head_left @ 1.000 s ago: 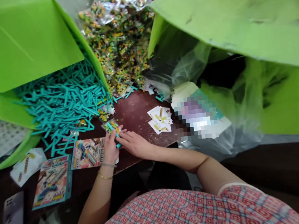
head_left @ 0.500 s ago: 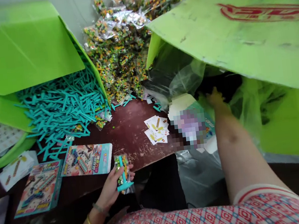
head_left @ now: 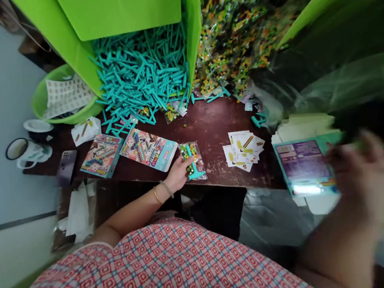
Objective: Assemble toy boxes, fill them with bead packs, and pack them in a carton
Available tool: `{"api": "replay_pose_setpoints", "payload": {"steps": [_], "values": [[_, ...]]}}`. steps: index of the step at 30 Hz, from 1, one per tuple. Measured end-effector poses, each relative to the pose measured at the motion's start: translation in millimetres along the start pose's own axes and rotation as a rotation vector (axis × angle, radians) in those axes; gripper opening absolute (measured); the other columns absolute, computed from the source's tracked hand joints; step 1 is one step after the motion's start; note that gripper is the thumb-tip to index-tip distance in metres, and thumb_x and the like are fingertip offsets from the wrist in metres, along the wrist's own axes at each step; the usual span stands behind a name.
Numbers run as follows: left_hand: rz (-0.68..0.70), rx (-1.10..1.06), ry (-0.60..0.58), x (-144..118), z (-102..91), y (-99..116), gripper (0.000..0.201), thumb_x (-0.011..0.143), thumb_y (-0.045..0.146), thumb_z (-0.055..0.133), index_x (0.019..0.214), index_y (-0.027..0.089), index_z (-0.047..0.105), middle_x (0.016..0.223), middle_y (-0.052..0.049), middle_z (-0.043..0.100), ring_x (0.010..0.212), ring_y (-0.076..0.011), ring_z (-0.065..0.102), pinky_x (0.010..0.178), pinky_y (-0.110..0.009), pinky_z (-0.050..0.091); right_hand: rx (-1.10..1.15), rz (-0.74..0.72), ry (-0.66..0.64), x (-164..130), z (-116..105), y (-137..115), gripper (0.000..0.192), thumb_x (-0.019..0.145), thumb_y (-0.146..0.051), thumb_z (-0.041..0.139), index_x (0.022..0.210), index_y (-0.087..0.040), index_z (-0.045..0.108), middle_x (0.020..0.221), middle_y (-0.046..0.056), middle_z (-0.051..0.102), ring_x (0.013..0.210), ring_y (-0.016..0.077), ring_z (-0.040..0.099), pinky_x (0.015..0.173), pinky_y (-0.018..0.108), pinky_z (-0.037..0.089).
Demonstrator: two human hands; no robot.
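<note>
Left hand (head_left: 179, 175) grip closed on bag (head_left: 191, 161) with teal stick (head_left: 192, 164) at surface (head_left: 211, 128) edge; right hand (head_left: 364, 175) blurred at box (head_left: 304, 168), grip unclear

Clear packet (head_left: 191, 160) w/ small yellow, orange & green bits inside, lying flat at front edge of the dark brown bench (head_left: 207, 128), a teal T-shaped tool (head_left: 192, 165) on top of it, stem pointing away from the edge. Flat teal-edged carton (head_left: 304, 167), purple printed panel face up, tilted, blurred, at bench's right end, just above a stack of white flat cartons
</note>
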State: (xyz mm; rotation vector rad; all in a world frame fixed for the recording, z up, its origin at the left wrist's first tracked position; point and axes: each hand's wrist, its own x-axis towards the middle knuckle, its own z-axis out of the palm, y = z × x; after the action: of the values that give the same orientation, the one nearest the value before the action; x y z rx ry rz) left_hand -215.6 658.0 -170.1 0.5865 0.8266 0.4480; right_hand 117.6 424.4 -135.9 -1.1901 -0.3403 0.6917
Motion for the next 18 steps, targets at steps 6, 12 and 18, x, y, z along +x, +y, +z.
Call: {"api": "replay_pose_setpoints", "payload": {"steps": [6,12,18], "values": [[0.047,-0.097,0.086,15.1,2.2,-10.4,0.027,0.083,0.031,0.086,0.099,0.018,0.068,0.092,-0.004,0.078,0.096,-0.0216,0.075,0.091,-0.036,0.061,-0.294,0.239,-0.080,-96.1,179.3,142.0,0.056,0.079,-0.046,0.082,0.129,-0.020,0.076,0.078,0.000,0.075,0.064,0.0169,0.066,0.078,0.042,0.063],[-0.051,-0.187,-0.045,0.3,-22.8,18.9,0.035,0.093,0.051,0.071,0.099,0.017,0.072,0.100,-0.011,0.079,0.113,-0.0319,0.073,0.099,-0.044,0.059,-0.543,-0.020,-0.209,-98.5,213.1,151.6,0.045,0.087,-0.044,0.072,0.127,-0.022,0.077,0.118,0.008,0.077,0.111,0.0264,0.070,0.110,0.050,0.051],[0.192,-0.062,-0.074,-21.0,-36.0,22.1,0.028,0.081,0.031,0.081,0.105,0.019,0.073,0.101,-0.006,0.078,0.105,-0.0240,0.072,0.096,-0.035,0.056,-0.473,-0.160,-0.153,-125.9,249.6,156.4,0.061,0.091,-0.049,0.069,0.148,-0.029,0.059,0.149,0.010,0.060,0.139,0.0280,0.056,0.119,0.053,0.044]]}}
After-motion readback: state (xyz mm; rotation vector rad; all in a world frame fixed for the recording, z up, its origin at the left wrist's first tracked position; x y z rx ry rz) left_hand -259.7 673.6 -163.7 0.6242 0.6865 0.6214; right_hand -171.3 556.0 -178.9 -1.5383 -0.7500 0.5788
